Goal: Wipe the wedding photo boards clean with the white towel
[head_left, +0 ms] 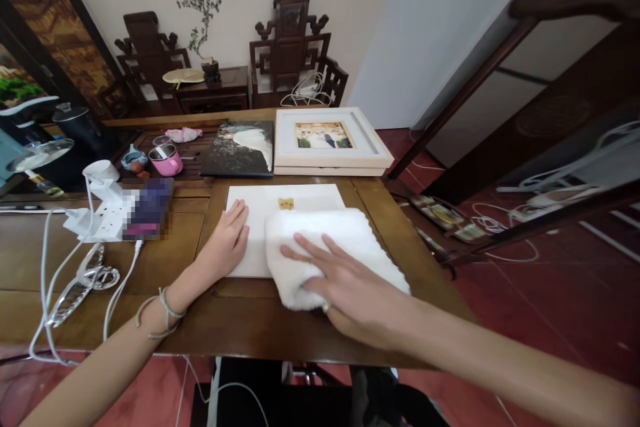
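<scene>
A flat white panel [259, 232] lies on the wooden table, with a small gold-coloured hanging plate [287, 203] near its far edge. My left hand [229, 238] rests on the panel's left edge with its fingers stretched out and holds nothing. A fluffy white cloth [345, 233] covers much of the panel's right side and reaches past it onto the table. My right hand [336, 273] presses on the cloth from above, fingers spread over it and the thumb side tucked into a fold. The part of the panel under the cloth is hidden.
Behind the panel lie a dark picture panel [239, 148] and a pale framed picture [367, 140]. To the left are a pink mug [167, 160], a white power strip [106, 220] with cables and a clear hair claw [75, 290]. The table's right edge [425, 260] is near the cloth.
</scene>
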Demonstrator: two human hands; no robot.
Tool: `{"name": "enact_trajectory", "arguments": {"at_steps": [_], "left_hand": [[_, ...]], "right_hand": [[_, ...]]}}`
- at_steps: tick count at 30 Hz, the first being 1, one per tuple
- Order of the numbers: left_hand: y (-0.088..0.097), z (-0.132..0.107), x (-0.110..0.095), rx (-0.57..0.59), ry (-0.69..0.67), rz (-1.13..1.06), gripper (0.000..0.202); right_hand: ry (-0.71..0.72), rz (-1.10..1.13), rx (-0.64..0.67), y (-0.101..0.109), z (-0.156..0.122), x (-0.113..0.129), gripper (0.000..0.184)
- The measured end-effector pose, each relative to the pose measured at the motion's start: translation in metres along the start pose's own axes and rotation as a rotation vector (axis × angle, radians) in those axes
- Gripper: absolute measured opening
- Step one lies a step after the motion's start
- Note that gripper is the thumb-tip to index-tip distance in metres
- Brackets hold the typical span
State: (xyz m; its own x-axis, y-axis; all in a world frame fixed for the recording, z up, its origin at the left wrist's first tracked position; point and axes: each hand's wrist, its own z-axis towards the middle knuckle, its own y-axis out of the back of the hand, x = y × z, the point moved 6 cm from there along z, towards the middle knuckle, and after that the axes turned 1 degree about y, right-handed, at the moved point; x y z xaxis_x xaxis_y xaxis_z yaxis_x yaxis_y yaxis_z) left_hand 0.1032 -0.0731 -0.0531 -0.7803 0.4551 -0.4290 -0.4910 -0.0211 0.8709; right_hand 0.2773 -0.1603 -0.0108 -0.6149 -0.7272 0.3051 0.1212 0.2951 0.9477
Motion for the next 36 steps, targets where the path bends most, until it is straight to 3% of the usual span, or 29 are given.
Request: {"name": "enact_trajectory", "arguments": {"at_steps": [5,9,12,18,21,25,31,36], "left_hand": [[0.000,0.001,0.000,0.019,0.012,0.004,0.048],[0.001,0.000,0.001,0.014,0.011,-0.006,0.048],[0.000,0.000,0.001,0.007,0.012,-0.006,0.048],[-0.002,0.000,0.002,0.016,0.006,0.016,0.048],[-0.002,0.000,0.002,0.024,-0.002,0.027,0.048],[-0.002,0.000,0.001,0.037,0.000,0.033,0.049],[-0.001,0.000,0.001,0.035,-0.005,0.017,0.048],[0.000,-0.001,0.001,0.032,-0.008,0.019,0.048]], "right_hand": [[-0.075,-0.109,-0.088,0.018,0.045,-0.043,0.055],[-0.096,-0.258,-0.089,0.017,0.067,-0.050,0.052],[-0.068,-0.256,-0.070,0.007,0.059,-0.031,0.043],[0.036,-0.082,0.001,-0.015,0.013,0.029,0.029],[0.068,-0.028,0.058,-0.014,0.005,0.040,0.031],[0.000,-0.048,0.112,-0.001,0.025,0.016,0.046],[-0.104,-0.212,0.051,0.025,0.077,-0.033,0.052],[-0.165,-0.151,0.057,0.021,0.073,-0.024,0.053]]}}
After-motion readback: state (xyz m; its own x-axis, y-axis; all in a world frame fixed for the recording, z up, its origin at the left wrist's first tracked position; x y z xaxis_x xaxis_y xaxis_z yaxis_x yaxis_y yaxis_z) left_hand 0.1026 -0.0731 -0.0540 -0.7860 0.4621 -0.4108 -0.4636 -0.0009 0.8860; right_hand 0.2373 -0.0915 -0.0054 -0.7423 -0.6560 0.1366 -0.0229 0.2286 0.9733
